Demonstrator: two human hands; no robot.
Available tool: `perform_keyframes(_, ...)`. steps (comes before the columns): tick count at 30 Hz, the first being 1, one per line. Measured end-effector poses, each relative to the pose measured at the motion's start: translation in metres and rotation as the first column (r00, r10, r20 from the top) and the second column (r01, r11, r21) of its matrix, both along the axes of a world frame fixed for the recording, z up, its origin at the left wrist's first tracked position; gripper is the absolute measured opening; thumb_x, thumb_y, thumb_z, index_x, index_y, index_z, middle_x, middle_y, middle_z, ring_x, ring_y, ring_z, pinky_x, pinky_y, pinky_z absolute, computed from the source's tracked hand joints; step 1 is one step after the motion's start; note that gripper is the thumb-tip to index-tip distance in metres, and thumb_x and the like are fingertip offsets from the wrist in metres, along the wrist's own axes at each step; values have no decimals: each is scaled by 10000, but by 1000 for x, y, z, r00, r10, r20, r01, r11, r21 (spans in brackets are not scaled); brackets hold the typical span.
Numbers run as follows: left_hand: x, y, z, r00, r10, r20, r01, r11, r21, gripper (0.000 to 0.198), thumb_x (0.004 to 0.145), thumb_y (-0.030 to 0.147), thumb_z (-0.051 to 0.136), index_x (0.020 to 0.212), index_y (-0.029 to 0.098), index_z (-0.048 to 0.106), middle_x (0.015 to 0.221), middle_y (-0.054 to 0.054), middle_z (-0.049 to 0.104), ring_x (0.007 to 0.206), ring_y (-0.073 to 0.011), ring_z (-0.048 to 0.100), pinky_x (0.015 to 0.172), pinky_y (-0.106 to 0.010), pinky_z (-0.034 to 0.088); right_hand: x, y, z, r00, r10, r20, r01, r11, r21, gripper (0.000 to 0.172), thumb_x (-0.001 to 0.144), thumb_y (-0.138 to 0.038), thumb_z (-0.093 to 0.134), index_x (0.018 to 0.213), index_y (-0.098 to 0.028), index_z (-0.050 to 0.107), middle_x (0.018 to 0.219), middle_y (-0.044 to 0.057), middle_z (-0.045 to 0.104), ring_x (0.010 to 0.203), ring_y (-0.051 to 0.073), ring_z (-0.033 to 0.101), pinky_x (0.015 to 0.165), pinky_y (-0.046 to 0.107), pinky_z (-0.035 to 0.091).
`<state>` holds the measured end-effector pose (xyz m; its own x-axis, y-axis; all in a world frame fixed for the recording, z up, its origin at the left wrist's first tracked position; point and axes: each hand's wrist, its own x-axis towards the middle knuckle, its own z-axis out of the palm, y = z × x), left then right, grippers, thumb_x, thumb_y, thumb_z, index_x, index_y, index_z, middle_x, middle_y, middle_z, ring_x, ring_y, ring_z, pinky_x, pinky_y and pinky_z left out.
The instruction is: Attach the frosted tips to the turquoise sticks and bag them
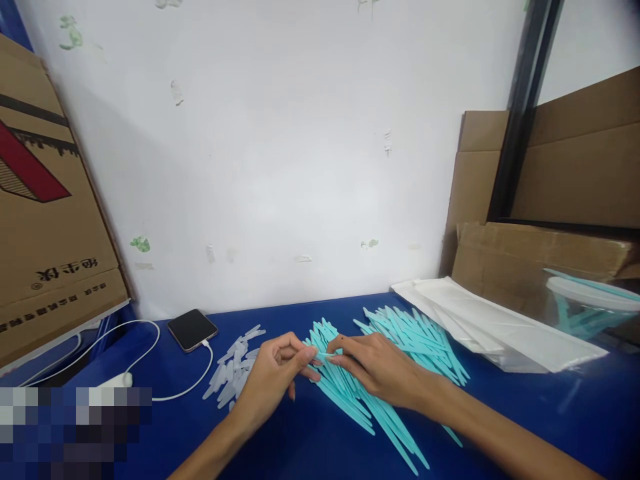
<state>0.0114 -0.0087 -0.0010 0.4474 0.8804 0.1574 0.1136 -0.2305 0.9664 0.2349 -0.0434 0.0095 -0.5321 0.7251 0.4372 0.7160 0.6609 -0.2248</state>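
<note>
Both of my hands meet over a pile of turquoise plastic sticks (340, 390). My left hand (285, 363) is closed, thumb and fingers pinching one end of a slim turquoise stick (324, 356). From the other side my right hand (375, 363) pinches the same stick; most of it is hidden by the fingers. Left of my left hand lies a scatter of small translucent plastic pieces (233, 373), pale and narrow. A second heap of turquoise sticks (415, 337) spreads behind and beyond my right hand.
On the blue table (185, 427), a phone (193, 329) with a white cable (207, 367) lies at the left. White plastic bags (480, 313) are stacked at the right, near a clear bag of turquoise sticks (590, 310). Cardboard boxes (55, 220) flank both sides; a white wall (300, 153) stands behind.
</note>
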Motion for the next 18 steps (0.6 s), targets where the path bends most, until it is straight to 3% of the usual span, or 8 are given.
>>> perform_keyframes(6,2,-3,0,997,-11,-76,16,998,62,383,870,556,607,776,185,613,784,-72,728,683,-210,705,428,-213,412,2,0,3,997,-10,73,12,1000,-15,367,1059,-433,316,1116,-221,611,743,-6,668,553,125,539,540,246,287)
perform_keyframes(8,2,-5,3,983,29,-179,2,985,172,357,910,529,558,823,197,656,745,-55,716,686,-203,683,493,-239,451,4,0,9,992,-55,112,55,998,3,373,1054,-452,322,1083,-231,621,736,-6,669,568,135,553,545,254,285)
perform_keyframes(10,-1,-5,5,939,142,-315,-14,927,374,315,948,479,512,931,225,698,807,-53,726,754,-213,671,612,-280,491,8,2,15,986,-112,125,111,994,13,353,1048,-449,347,1038,-235,628,775,2,686,613,145,584,565,259,303)
perform_keyframes(12,-6,-1,5,852,299,-429,2,818,575,305,972,423,470,1031,241,707,962,-71,730,895,-246,655,755,-332,503,14,5,20,975,-191,110,189,982,28,325,1041,-423,376,985,-228,631,843,19,702,683,156,617,589,261,332)
perform_keyframes(14,-13,7,3,739,435,-514,49,727,685,340,983,372,423,1083,208,704,1076,-111,707,1045,-288,611,879,-390,487,22,11,22,944,-314,99,309,949,62,301,1034,-382,396,949,-215,631,900,43,705,761,172,639,612,264,359)
perform_keyframes(16,-21,16,-1,604,539,-588,89,687,721,394,990,329,381,1167,148,683,1173,-163,671,1160,-323,556,956,-435,460,32,18,21,873,-468,135,462,884,77,284,1024,-347,408,948,-202,640,919,70,705,817,197,653,630,272,379)
perform_keyframes(18,-30,25,-6,415,645,-641,82,676,733,430,980,327,394,1237,99,653,1298,-218,609,1268,-380,489,1012,-496,416,44,26,17,769,-598,226,604,796,49,261,1007,-307,434,958,-183,658,914,101,712,838,231,669,640,290,391)
